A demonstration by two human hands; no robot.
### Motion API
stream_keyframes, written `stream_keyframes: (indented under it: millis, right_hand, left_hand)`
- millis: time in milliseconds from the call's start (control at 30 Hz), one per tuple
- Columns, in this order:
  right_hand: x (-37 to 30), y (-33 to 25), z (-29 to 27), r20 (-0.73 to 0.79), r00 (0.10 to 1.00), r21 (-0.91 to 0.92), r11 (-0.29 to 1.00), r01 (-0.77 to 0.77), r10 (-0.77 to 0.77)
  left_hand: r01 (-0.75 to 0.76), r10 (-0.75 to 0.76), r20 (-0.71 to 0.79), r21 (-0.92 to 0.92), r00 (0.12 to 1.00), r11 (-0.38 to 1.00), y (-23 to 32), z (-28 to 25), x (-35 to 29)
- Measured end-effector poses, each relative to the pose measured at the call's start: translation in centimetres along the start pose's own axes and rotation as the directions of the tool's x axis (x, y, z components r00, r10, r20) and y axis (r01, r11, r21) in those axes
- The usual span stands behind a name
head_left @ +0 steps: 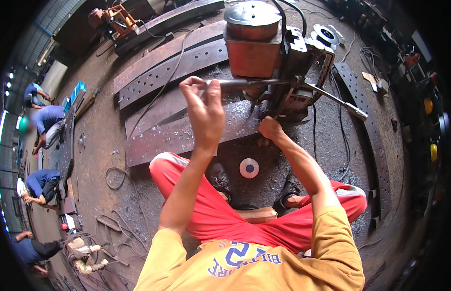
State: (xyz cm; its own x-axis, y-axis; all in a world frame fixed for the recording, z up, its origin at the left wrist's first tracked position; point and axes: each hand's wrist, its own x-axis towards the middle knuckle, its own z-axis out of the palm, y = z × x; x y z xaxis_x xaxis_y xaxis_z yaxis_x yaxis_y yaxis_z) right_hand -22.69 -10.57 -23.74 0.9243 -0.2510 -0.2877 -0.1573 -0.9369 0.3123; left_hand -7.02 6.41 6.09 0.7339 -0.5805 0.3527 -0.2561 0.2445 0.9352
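The left hand (pixel 204 109) is closed round the end of a long handle (pixel 249 84), fingers curled over it. That handle runs from the fingers to a rust-red drill (pixel 264 53) standing on a curved steel plate (pixel 177 133). The right hand (pixel 270 128) is down at the drill's base, touching the plate; its grip cannot be made out. A grinding disc (pixel 249 168) lies below both hands, between the feet. A second handle (pixel 339 102) juts right.

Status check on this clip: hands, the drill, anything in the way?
Left hand gripping the drill's feed handle. Right hand low at the base of the drill machine, on the steel plate. Metal shavings around; nothing blocking.
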Motion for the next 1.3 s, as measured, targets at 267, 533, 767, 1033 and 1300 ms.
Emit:
stream_keyframes:
  millis: [267,533,767,1033,1300]
  right_hand:
    - [-8.3,5.3,9.4,0.081,0.996,-0.455,0.890,0.015,0.024]
    - [-10.1,4.5,3.3,0.245,0.955,-0.353,0.933,-0.072,0.166]
    - [-13.7,-13.8,3.5,0.075,0.989,0.797,0.588,-0.138,0.130]
    - [-8.1,-21.4,3.7,0.187,0.725,0.962,-0.274,0.003,0.663]
    - [-6.6,-16.6,2.1,0.360,0.785,0.802,-0.597,0.015,0.504]
  left_hand:
    - [-0.370,-0.575,0.605,0.794,0.550,0.482,-4.8,-2.8,6.3]
    - [-0.375,-0.506,0.695,0.709,0.511,0.597,-13.7,-0.6,4.9]
    - [-0.506,-0.266,0.762,0.606,0.590,0.614,-12.8,0.5,3.4]
    - [-0.496,-0.215,0.806,0.525,0.552,0.692,-12.7,0.1,3.6]
    - [-0.488,-0.202,0.809,0.510,0.551,0.708,-13.4,0.0,3.7]
